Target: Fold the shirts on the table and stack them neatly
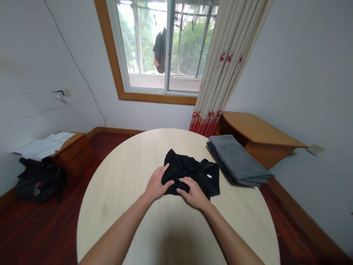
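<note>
A black cloth garment [186,167] lies crumpled and partly folded on the round table [124,206], with a small white label [209,176] showing on its right part. My left hand [157,184] rests on the garment's left edge, thumb and fingers apart. On its near edge lies my right hand [193,193], the fingers over the fabric and the thumb spread to the left. The fingertips of both hands touch the black cloth, and the two thumbs are close together. Whether a fold is caught under the right fingers is hard to see.
Folded grey fabric [239,158] lies on dark cloth at the table's right edge. Beyond it stands a wooden desk [261,129] beside a long curtain [220,66]. To the left are a low wooden cabinet [75,151] with papers and a black bag [38,182] on the floor.
</note>
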The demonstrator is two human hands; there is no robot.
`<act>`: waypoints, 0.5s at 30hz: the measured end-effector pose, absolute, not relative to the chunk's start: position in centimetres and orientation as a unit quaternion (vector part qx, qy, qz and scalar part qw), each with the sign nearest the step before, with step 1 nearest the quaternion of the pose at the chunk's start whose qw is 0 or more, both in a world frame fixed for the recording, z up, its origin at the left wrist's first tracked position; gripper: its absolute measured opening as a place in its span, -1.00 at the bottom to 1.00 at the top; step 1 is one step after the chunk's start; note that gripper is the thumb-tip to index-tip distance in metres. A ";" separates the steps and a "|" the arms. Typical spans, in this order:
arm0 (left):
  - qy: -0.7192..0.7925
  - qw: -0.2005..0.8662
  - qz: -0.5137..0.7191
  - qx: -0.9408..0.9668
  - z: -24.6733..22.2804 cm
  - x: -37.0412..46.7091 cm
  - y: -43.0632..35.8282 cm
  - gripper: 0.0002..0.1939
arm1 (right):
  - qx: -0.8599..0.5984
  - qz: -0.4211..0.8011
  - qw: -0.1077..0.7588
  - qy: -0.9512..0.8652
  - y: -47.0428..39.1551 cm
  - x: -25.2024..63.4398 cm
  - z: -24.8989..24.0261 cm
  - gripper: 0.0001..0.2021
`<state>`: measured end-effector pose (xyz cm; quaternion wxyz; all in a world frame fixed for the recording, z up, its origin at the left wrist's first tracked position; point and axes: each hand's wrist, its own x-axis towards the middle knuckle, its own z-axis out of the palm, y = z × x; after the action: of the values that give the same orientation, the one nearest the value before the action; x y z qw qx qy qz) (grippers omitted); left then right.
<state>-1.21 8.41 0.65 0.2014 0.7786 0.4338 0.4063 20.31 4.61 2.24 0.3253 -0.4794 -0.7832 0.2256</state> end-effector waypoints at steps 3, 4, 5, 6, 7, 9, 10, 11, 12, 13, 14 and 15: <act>0.453 0.215 0.431 0.750 1.0 -1.4 8.7 -0.66 | -0.473 0.250 0.301 -0.789 3.8 20.3 3.2 -0.60; 0.458 0.222 0.449 0.734 1.1 -1.8 9.0 -0.74 | -0.491 0.252 0.285 -0.784 3.6 20.5 3.6 -0.53; 0.469 0.226 0.478 0.707 1.3 -2.4 9.4 -0.79 | -0.516 0.251 0.264 -0.775 3.5 20.8 4.0 -0.47; 0.485 0.229 0.515 0.668 1.5 -3.4 9.9 -0.80 | -0.545 0.248 0.239 -0.765 3.3 21.2 4.4 -0.42; 0.506 0.229 0.559 0.615 1.8 -4.6 10.5 -0.79 | -0.571 0.241 0.213 -0.755 3.2 21.7 4.8 -0.42; 0.550 0.218 0.648 0.480 2.4 -7.7 11.8 -0.73 | -0.599 0.217 0.184 -0.749 3.0 23.0 5.6 -0.56; 0.565 0.205 0.685 0.411 2.7 -9.6 12.4 -0.71 | -0.599 0.200 0.190 -0.752 2.9 23.8 6.0 -0.67; 0.575 0.180 0.714 0.355 3.1 -11.6 12.9 -0.70 | -0.592 0.181 0.213 -0.755 2.8 24.6 6.3 -0.76; 0.585 0.139 0.738 0.307 3.4 -13.4 13.3 -0.72 | -0.583 0.156 0.257 -0.755 2.8 25.4 6.6 -0.83; 0.590 0.099 0.754 0.270 3.6 -15.1 13.5 -0.74 | -0.575 0.122 0.316 -0.744 2.8 26.1 6.8 -0.89; 0.590 0.075 0.760 0.263 3.8 -16.6 13.6 -0.74 | -0.571 0.080 0.386 -0.720 2.9 26.7 7.0 -0.93; 0.589 0.056 0.759 0.273 4.0 -17.6 13.5 -0.73 | -0.570 0.034 0.455 -0.683 2.9 27.1 7.1 -0.96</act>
<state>-17.58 13.51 3.99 0.0558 0.2728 0.5887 0.7589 27.08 2.94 7.12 0.4553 -0.5701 -0.6830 0.0343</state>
